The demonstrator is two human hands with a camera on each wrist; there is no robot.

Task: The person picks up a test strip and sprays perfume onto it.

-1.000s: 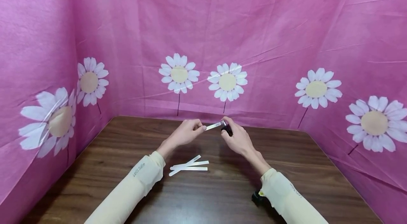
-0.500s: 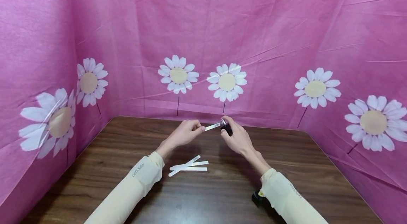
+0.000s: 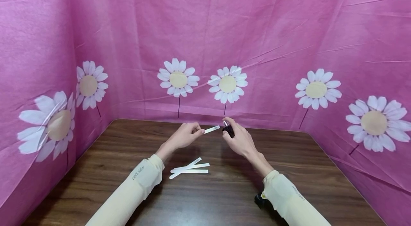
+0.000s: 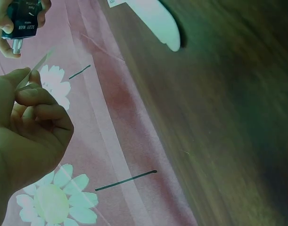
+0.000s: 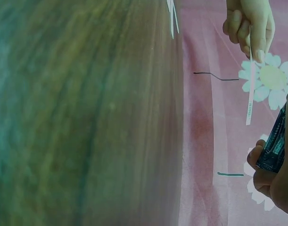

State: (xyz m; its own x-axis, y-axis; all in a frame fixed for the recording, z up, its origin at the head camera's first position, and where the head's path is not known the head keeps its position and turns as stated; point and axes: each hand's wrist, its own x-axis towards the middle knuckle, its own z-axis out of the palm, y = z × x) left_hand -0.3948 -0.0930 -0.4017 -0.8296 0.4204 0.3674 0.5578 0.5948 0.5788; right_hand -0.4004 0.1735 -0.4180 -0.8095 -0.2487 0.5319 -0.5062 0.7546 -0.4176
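Between thumb and fingers my left hand [image 3: 184,135] pinches a white perfume test strip [image 3: 212,129]. Small dark print marks the strip's free end, which points right toward a dark perfume bottle [image 3: 229,131]. My right hand [image 3: 242,141] grips that bottle, with a finger up at its silver spray top [image 3: 226,123]. In the left wrist view the bottle [image 4: 21,21] shows a printed label, its nozzle facing the strip [image 4: 40,66]. A small gap separates strip and nozzle. Both are held above the table's far part.
Several more white strips [image 3: 192,171] lie crossed on the dark wooden table [image 3: 199,201]. A small black object [image 3: 259,200] sits by the right sleeve, partly hidden. A pink curtain [image 3: 269,40] with printed daisies stands behind the table and along its sides.
My left hand has drawn slightly left, so the strip's printed end, which met the nozzle in the head view, now stands apart from it. The right hand has hardly moved.
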